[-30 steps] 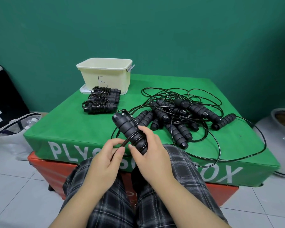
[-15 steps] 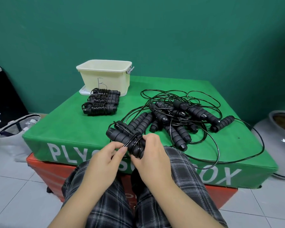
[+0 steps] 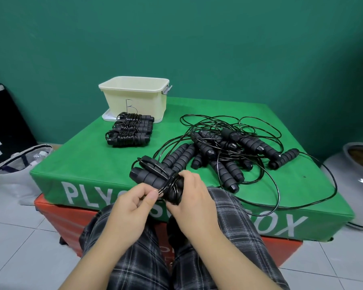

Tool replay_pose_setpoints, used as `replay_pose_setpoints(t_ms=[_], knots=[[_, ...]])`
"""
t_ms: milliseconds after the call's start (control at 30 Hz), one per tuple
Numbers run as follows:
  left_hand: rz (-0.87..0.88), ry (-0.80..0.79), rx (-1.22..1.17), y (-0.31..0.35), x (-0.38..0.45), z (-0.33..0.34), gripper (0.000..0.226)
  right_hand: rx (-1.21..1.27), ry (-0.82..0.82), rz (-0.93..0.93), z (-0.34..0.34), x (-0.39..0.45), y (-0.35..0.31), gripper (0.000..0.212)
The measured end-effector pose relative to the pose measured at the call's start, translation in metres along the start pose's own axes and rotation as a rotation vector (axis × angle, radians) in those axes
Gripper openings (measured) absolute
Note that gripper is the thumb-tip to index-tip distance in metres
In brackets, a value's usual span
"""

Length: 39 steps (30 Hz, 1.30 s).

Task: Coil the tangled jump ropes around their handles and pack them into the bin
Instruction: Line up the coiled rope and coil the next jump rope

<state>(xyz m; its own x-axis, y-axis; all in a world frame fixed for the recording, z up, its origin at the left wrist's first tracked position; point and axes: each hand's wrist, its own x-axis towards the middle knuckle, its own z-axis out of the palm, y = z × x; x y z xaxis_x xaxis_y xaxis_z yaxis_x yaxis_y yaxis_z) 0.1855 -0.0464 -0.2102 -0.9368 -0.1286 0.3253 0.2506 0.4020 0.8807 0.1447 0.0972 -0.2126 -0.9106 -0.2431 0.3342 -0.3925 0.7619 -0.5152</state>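
Head view: inside of bin (image 3: 134,101) hidden by its wall; lower ends of held handles (image 3: 153,178) covered by right hand (image 3: 194,203). Right hand curled around pair of black handles, just above knees. Left hand (image 3: 128,214) pinches cord (image 3: 161,190) at wrapped part, touching handles. Three coiled ropes (image 3: 130,130) lie in front of bin. Tangled pile (image 3: 222,151) on green box (image 3: 82,164), right of hands, near.

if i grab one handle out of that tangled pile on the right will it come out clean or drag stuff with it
Likely drags: the tangled pile has thin cords looped over several handles. The cords look floppy, lying in loose curves on the green box. The round handles may roll once freed.
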Motion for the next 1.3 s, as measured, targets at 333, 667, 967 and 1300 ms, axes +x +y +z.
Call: replay_pose_setpoints(t_ms=[333,667,967,1300], knots=[[-0.071,-0.006,0.007,-0.003,-0.001,0.004,0.018,0.009,0.012,-0.021,0.001,0.001,-0.001,0.071],[-0.074,-0.182,0.052,-0.024,0.004,0.005,0.039,0.247,-0.056,0.129,-0.004,0.001,-0.001,0.066],[-0.084,-0.027,0.035,-0.027,0.006,0.010,0.054,0.559,-0.203,0.193,-0.005,-0.001,0.003,0.064],[0.048,0.052,0.150,-0.030,0.006,0.004,0.056,0.800,-0.209,0.049,-0.007,0.001,0.007,0.032]])
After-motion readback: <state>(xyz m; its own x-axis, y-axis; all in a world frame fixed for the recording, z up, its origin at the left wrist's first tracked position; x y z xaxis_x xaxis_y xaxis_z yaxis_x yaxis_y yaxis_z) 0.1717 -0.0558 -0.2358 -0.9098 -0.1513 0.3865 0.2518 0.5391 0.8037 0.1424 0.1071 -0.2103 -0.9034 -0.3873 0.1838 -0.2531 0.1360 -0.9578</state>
